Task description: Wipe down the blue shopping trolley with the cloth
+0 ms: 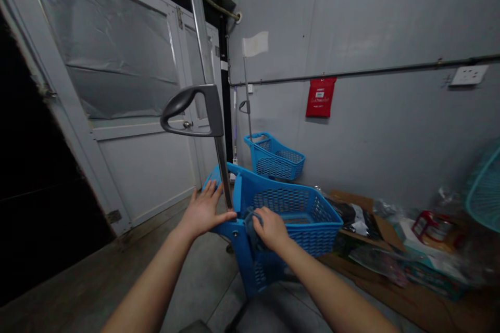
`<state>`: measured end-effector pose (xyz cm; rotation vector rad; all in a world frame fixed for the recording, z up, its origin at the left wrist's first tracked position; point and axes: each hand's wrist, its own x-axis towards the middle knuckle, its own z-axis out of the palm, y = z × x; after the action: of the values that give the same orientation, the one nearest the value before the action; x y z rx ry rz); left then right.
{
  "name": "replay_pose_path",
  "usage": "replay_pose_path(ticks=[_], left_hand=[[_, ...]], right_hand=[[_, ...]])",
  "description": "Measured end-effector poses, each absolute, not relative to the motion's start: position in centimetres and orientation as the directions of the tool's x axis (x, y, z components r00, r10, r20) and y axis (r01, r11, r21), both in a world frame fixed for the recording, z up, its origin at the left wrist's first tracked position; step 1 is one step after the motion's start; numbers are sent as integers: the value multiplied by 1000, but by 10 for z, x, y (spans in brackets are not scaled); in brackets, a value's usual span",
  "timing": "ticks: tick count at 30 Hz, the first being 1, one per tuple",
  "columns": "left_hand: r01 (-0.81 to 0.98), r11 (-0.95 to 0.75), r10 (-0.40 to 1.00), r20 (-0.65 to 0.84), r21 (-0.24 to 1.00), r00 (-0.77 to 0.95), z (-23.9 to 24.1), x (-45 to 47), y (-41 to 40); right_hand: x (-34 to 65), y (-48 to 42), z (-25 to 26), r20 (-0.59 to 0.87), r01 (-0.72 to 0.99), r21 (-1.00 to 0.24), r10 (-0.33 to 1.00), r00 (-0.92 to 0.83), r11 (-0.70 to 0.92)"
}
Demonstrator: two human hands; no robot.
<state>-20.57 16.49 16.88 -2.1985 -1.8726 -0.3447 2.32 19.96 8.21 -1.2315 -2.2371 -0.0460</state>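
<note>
Though apart, two baskets [312, 221], one cloth [249, 225]

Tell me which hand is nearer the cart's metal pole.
Left. The left hand rests on the cart rim, thumb against the pole; the right hand clutches a dark cloth just right of it.

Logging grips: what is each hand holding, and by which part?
The right hand grips a bunched dark cloth against the rim of the blue basket. The left hand lies open on that rim beside the metal pole, gripping nothing.
</note>
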Motion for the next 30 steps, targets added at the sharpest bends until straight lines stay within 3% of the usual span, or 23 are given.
replay_pose_path(ticks=[4, 12, 17, 25, 30], left_hand=[[979, -202, 949, 240, -34, 204, 175, -217, 164], [973, -229, 934, 274, -33, 229, 175, -227, 164], [966, -254, 924, 286, -42, 256, 175, -224, 166], [969, -243, 922, 302, -36, 242, 175, -223, 163], [975, -222, 935, 279, -28, 220, 175, -236, 159]], right_hand=[[104, 206, 55, 466, 854, -209, 817, -341, 475], [264, 206, 22, 454, 947, -177, 876, -163, 268], [220, 197, 22, 485, 949, -161, 859, -164, 273], [65, 174, 58, 526, 799, -269, 777, -345, 537], [46, 175, 61, 494, 722, -244, 723, -483, 648]])
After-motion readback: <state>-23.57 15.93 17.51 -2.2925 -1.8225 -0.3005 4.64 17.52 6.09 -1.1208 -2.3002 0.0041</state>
